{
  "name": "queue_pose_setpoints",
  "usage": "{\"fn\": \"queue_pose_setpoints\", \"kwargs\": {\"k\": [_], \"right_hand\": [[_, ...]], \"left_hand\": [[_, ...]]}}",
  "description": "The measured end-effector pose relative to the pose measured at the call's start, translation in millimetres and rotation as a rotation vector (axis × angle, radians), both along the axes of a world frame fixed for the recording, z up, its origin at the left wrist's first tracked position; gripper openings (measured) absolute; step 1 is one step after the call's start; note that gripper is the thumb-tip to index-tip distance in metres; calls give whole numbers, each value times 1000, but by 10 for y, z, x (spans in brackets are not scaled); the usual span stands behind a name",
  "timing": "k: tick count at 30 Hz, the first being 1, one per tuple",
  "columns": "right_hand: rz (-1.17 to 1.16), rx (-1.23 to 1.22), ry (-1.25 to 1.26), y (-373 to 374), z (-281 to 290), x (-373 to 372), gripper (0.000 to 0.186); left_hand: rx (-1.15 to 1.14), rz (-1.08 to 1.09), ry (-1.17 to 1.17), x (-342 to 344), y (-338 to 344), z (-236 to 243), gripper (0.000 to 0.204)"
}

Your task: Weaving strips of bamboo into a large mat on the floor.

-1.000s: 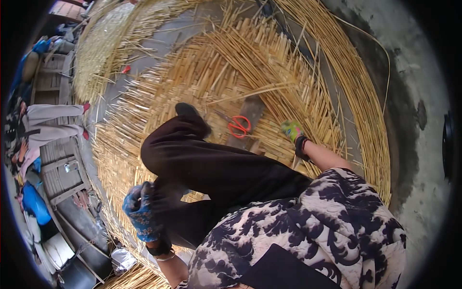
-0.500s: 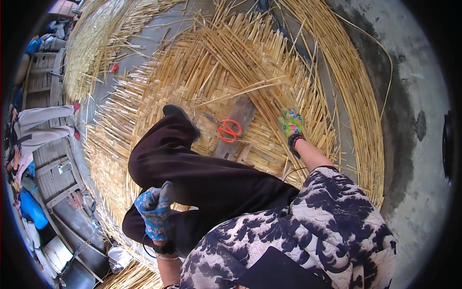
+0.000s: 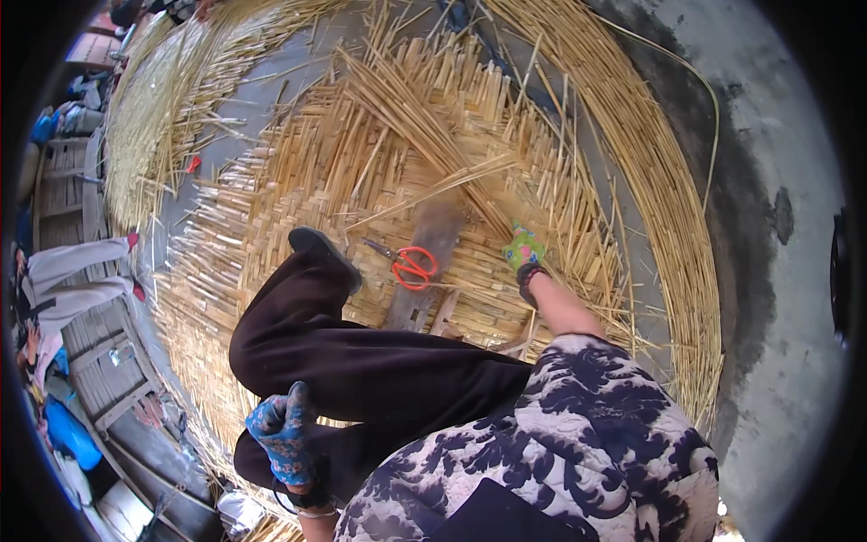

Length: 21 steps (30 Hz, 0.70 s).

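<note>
My right hand [image 3: 524, 249], in a green flowered glove, is closed at the near end of a loose bundle of split reed strips [image 3: 424, 135]. The bundle slants across a woven reed mat [image 3: 298, 203]. My left hand [image 3: 282, 435], in a blue flowered glove, is a fist above my thigh, thumb raised; nothing shows in it. Orange-handled scissors [image 3: 414, 268] lie between my foot and right hand, on a worn wooden board [image 3: 435, 237] on the mat. A few lighter strips [image 3: 433, 190] cross the bundle.
Long reeds [image 3: 641, 135] curve along the mat's right side. More reeds [image 3: 172, 99] are heaped at the far left. Another person's legs [image 3: 77, 271] show at the left, near wooden slatted furniture [image 3: 104, 361] and a blue bag [image 3: 70, 434]. Concrete floor [image 3: 777, 298] lies right.
My view has shifted slightly, and the scene sits a little to the left. My right hand has come closer to the bundle's near end. The left stays a fist above my thigh.
</note>
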State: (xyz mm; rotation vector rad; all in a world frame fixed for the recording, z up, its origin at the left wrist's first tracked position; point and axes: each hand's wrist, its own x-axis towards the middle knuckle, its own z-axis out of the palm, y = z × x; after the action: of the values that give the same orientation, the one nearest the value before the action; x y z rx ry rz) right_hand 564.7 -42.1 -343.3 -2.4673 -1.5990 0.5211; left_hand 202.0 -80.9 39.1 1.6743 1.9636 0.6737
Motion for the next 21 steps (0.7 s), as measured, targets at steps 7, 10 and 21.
{"fn": "queue_pose_setpoints", "kwargs": {"k": [7,10,21], "right_hand": [[-31,133,229,259,1591,58,49],[124,292,278,393,1636,-326,14],[-43,367,1359,429,61,-536,39]], "left_hand": [[-51,206,-149,91,-4,36,32],[5,164,-129,143,56,82,34],[-55,195,-256,262,101,27,32]]}}
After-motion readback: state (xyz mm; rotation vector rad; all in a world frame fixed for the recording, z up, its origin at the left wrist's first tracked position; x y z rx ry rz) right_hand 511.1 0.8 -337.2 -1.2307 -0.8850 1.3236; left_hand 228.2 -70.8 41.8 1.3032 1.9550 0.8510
